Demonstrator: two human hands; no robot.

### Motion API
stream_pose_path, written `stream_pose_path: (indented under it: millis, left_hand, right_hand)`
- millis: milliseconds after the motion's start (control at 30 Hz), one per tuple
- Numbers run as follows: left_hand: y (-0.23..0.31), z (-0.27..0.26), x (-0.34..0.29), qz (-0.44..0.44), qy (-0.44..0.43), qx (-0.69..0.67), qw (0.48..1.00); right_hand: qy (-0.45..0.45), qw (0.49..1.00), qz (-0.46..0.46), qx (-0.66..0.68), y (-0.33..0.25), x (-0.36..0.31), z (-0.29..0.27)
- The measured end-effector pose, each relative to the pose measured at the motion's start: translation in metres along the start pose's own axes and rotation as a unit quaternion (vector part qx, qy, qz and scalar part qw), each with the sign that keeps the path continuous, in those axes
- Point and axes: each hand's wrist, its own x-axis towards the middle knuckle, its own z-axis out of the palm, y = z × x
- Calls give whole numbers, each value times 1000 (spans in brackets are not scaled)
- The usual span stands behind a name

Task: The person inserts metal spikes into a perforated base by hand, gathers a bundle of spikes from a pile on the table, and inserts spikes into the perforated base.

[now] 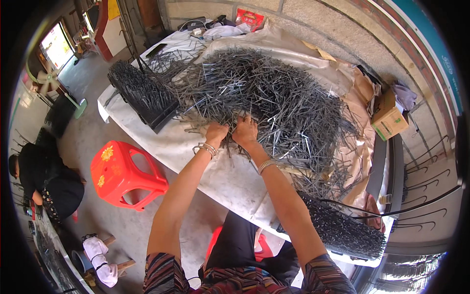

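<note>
A large, tangled pile of thin dark rods (293, 108) covers the middle of the table. At its near edge my left hand (215, 134), with bangles at the wrist, is closed on a few of the rods. Close beside it my right hand (246, 131), with a metal band on the wrist, has its fingers curled onto rods too. The fingertips of both hands are partly hidden among the rods. To the left of the pile, a long black holder (161, 115) is packed with upright dark rods.
Another packed black rack (347, 230) lies at the table's right corner. A red plastic stool (122, 174) stands to the left. A cardboard box (389, 117) is by the wall, and a phone (156, 50) lies on the far left table corner. A person in black (49, 176) bends over far left.
</note>
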Motion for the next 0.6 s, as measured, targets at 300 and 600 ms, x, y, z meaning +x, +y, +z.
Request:
stream_pose_path:
  millis: [300, 600]
  left_hand:
    - [18, -7, -19, -124, -138, -266, 946]
    - [22, -3, -39, -107, -179, -365, 907]
  right_hand:
    - [-36, 997, 62, 20, 3, -4, -15]
    - [-176, 976, -112, 63, 49, -19, -73]
